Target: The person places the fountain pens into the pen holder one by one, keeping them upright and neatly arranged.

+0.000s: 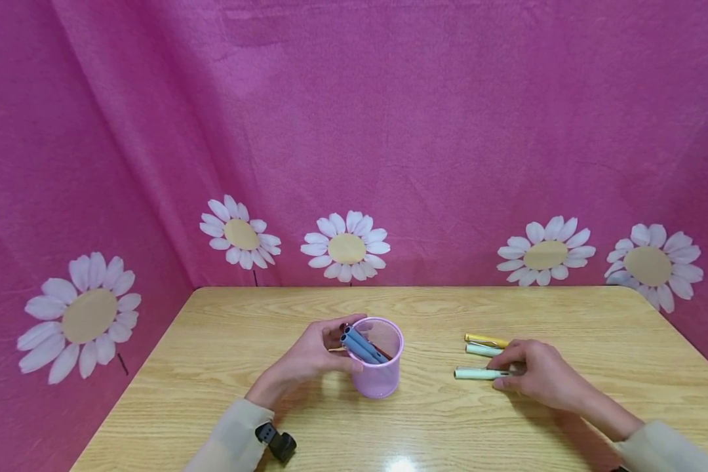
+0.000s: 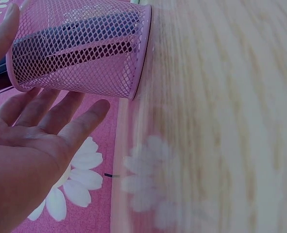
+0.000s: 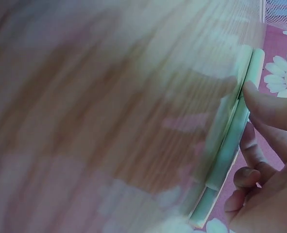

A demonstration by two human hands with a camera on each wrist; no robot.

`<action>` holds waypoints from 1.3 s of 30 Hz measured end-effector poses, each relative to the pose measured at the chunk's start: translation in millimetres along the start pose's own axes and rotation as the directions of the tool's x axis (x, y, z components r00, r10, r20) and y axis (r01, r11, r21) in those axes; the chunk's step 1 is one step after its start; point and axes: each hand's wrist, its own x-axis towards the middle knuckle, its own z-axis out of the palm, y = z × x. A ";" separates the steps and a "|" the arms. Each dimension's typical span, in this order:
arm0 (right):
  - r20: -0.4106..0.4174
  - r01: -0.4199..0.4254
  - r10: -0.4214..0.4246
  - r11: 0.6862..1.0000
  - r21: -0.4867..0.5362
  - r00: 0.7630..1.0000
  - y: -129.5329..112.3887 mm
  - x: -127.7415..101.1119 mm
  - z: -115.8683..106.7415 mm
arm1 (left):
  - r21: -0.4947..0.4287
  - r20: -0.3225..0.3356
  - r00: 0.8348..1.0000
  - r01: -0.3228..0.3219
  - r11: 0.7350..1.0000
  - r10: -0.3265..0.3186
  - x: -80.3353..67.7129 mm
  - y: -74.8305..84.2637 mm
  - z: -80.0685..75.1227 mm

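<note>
A pink mesh pen cup (image 1: pixel 379 382) stands upright on the table, with blue-grey pens (image 1: pixel 361 345) and a dark red pen leaning inside. My left hand (image 1: pixel 308 357) holds it from the left, thumb near the front of the rim, fingers behind. In the left wrist view the mesh side (image 2: pixel 92 73) shows the pens through it. To the right, my right hand (image 1: pixel 541 375) pinches a light green pen (image 1: pixel 471 373) lying along the table. Just behind this one lie a second light green pen (image 1: pixel 478 350) and a yellow pen (image 1: pixel 484 339), partly covered by the fingers.
The light wood table (image 1: pixel 431 432) ends at a pink cloth backdrop (image 1: pixel 425 144) printed with white daisies. Another cloth panel hangs along the left side. A black strap (image 1: pixel 277 442) is fastened at the left sleeve.
</note>
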 end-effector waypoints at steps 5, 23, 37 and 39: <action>0.056 -0.009 0.004 0.996 0.086 0.998 0.6 1.2 2.3 | -0.005 -0.002 1.000 0.007 1.000 -0.007 0.8 -0.7 0.0; 0.095 -0.085 0.065 0.972 0.219 0.993 -6.5 3.4 8.7 | -0.001 0.006 1.000 0.006 1.000 -0.006 0.5 -2.0 -0.9; 0.136 -0.099 0.069 0.968 0.231 0.988 -14.1 7.7 10.7 | 0.002 0.004 1.000 -0.002 1.000 0.002 1.2 -0.7 -0.6; 0.144 -0.101 0.067 0.963 0.248 0.987 -14.8 8.3 10.9 | 0.003 0.004 1.000 -0.002 1.000 0.002 1.2 -0.7 -0.5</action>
